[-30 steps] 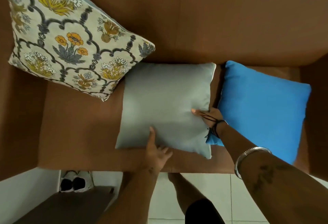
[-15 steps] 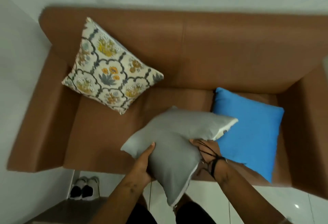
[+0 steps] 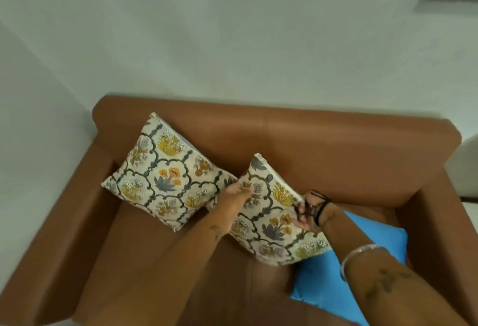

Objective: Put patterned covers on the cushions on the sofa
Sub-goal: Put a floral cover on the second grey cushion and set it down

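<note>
A floral patterned cushion (image 3: 165, 178) leans against the back of the brown sofa (image 3: 336, 150) on its left side. A second cushion in the same patterned cover (image 3: 271, 212) stands tilted in the middle of the seat. My left hand (image 3: 234, 193) grips its left edge. On its right edge my right hand (image 3: 306, 212) holds it, with black cords around the wrist. A plain blue cushion (image 3: 323, 281) lies on the right of the seat, partly under the held cushion and my right forearm.
White walls rise behind and to the left of the sofa. Brown armrests (image 3: 51, 261) bound the seat on both sides. Bare seat leather shows at the front left.
The cushion in my hands was plain grey and lifted off the seat; it now shows a floral cover and stands on the seat near the backrest. The view has risen and pulled back.
</note>
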